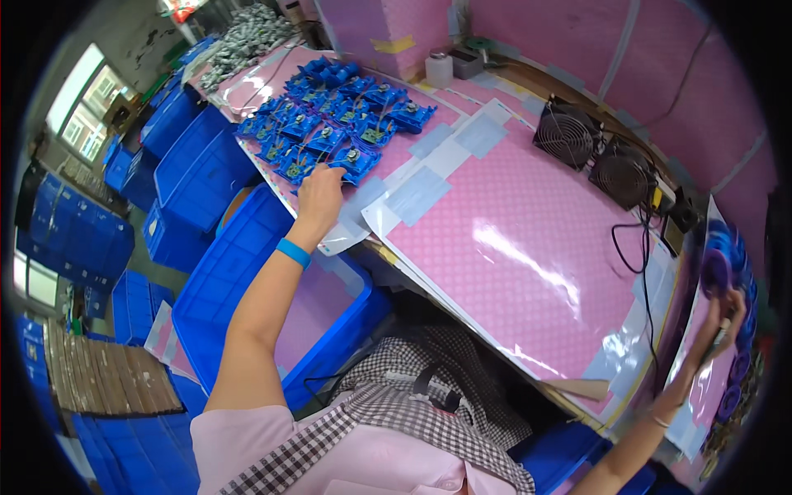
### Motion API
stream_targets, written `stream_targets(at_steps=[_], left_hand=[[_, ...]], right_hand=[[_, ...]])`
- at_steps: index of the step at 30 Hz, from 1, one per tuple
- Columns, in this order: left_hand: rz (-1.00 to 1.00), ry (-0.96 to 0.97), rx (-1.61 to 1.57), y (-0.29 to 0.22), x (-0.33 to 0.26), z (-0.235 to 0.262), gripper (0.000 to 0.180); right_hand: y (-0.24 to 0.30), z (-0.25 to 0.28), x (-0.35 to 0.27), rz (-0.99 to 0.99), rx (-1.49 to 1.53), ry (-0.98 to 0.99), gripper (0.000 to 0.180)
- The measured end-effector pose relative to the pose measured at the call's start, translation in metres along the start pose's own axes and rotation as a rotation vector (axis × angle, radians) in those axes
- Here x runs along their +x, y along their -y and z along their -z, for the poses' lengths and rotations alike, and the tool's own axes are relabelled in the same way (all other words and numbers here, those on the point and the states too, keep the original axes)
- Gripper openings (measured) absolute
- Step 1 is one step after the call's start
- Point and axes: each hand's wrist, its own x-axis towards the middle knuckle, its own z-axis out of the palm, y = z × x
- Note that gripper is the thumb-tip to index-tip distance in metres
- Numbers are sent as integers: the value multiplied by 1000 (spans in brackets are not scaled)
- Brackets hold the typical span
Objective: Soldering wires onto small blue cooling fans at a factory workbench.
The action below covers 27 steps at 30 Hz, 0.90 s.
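Observation:
At the near edge of a cluster of blue plastic housings (326,111), my left hand (320,198) is closed, its fingertips on the nearest blue housing (356,162). Small green boards, thin wires and round metal-looking parts show in several of these housings. Far out on the right, my right hand (723,320) has its fingers curled beside a purple round part (715,272) with a hollow middle. A slim dark piece shows against that palm, but what exactly the fingers grip is hard to make out near the picture's rim.
Two black fans (568,134) stand at the back of the pink-covered table (495,239), cables trailing from them. Blue bins (206,285) crowd the left side. A white bottle (439,68) stands by the wall. More blue and purple parts (742,330) line the right edge.

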Motion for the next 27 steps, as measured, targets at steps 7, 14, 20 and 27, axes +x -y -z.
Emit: stream_targets(at_steps=[7, 14, 20, 27], left_hand=[[51, 222, -1036, -118, -34, 61, 16], [-547, 236, -960, -269, -77, 20, 20], [-411, 442, -949, -268, -84, 20, 32], [-444, 429, -896, -239, -98, 1, 31]], right_hand=[[166, -46, -117, -147, 164, 487, 24], [179, -39, -143, 50, 56, 496, 23], [179, -44, -117, -91, 202, 680, 22], [149, -44, -68, -202, 179, 691, 20]])
